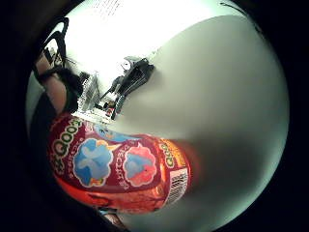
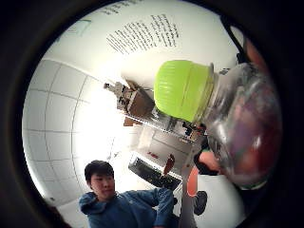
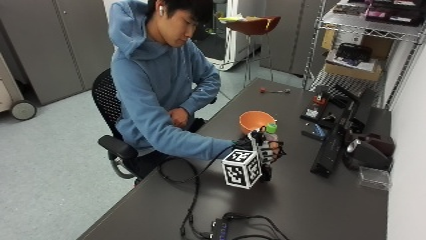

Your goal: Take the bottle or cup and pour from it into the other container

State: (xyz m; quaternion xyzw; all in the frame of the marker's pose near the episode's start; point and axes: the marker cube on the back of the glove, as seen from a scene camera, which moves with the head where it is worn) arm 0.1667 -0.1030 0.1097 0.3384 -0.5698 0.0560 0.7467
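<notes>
Dark table [image 3: 319, 200], orange bowl [image 3: 255, 120] just behind hand [image 3: 265, 150] gripping green-capped bottle [image 3: 269, 131]

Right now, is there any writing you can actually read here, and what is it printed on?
"Qoo": on the red label of the bottle gripped by the right hand, printed twice.
Other label characters and the barcode digits: too small to read.
Lines of dark print on the white surface above: too blurred.

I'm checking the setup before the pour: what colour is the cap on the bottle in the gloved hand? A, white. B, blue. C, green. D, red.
C: the thumb-side palm view shows a bright lime-green cap still on the bottle that the gloved right hand holds beside the orange bowl.
</notes>
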